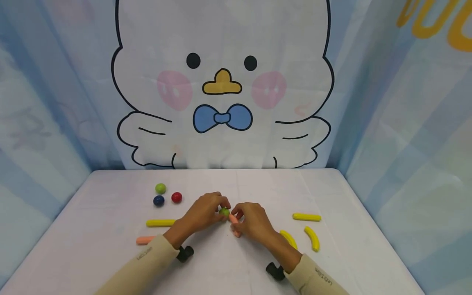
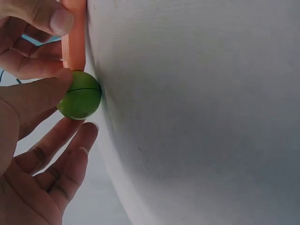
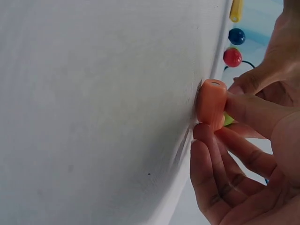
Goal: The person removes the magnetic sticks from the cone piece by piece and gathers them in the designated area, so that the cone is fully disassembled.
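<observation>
Near the middle of the table, my left hand (image 1: 204, 211) pinches a small green ball (image 1: 224, 212) between thumb and fingers. A dark line crosses the ball (image 2: 80, 101) in the left wrist view. Just to its right, my right hand (image 1: 255, 221) holds a short orange stick (image 1: 234, 224) by thumb and fingers. One end of the stick (image 2: 74, 44) meets the ball in the left wrist view. From the right wrist, the stick's near end (image 3: 212, 101) shows a small hole, and the ball is mostly hidden behind it.
Left on the white table (image 1: 236, 270) are a green ball (image 1: 160, 188), a blue ball (image 1: 159, 200), a red ball (image 1: 176, 197), a yellow stick (image 1: 159, 223) and an orange stick (image 1: 144, 240). At right lie a straight yellow stick (image 1: 307, 217) and two curved ones, one (image 1: 312, 239) farther out.
</observation>
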The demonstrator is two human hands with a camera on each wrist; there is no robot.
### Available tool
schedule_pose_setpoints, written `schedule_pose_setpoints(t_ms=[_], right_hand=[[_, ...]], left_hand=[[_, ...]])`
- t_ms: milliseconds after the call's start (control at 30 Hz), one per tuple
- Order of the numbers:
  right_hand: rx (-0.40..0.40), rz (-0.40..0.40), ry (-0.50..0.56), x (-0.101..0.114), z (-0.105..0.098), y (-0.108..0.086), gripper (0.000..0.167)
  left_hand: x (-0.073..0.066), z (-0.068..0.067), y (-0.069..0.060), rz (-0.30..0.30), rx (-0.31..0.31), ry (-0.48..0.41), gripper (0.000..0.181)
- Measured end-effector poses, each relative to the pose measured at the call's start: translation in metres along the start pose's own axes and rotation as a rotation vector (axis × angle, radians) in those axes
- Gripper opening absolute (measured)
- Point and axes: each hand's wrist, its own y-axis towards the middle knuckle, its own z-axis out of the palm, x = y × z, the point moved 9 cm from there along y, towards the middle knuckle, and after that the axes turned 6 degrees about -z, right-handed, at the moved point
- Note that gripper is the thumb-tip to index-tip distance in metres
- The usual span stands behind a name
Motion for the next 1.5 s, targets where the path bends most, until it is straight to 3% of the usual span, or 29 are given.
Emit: schedule_pose_setpoints(t_ms=[167, 433, 933, 1167, 1500], right_hand=[[0.022, 0.002, -0.009, 0.003, 0.001, -0.003, 0.021], [0.053, 0.017, -0.02, 0.009, -0.001, -0.013, 0.019], [-0.03, 0.125, -0.03, -0.01, -0.032, -0.047, 0.016], [-0.042, 0.202, -0.096, -0.024, -0.044, -0.064, 0.026], [-0.071, 0.204, -0.226, -0.029, -0.051, -0.08, 0.019]], left_hand=[[0.0, 0.001, 0.001, -0.008, 0.017, -0.05, 0.023], [0.003, 0.002, 0.0, -0.004, 0.014, -0.053, 0.025], [0.001, 0.002, -0.002, -0.023, 0.01, -0.069, 0.025], [0.0, 0.002, -0.002, -0.011, 0.001, -0.066, 0.025], [0.0, 0.002, -0.004, -0.024, 0.003, -0.072, 0.025]])
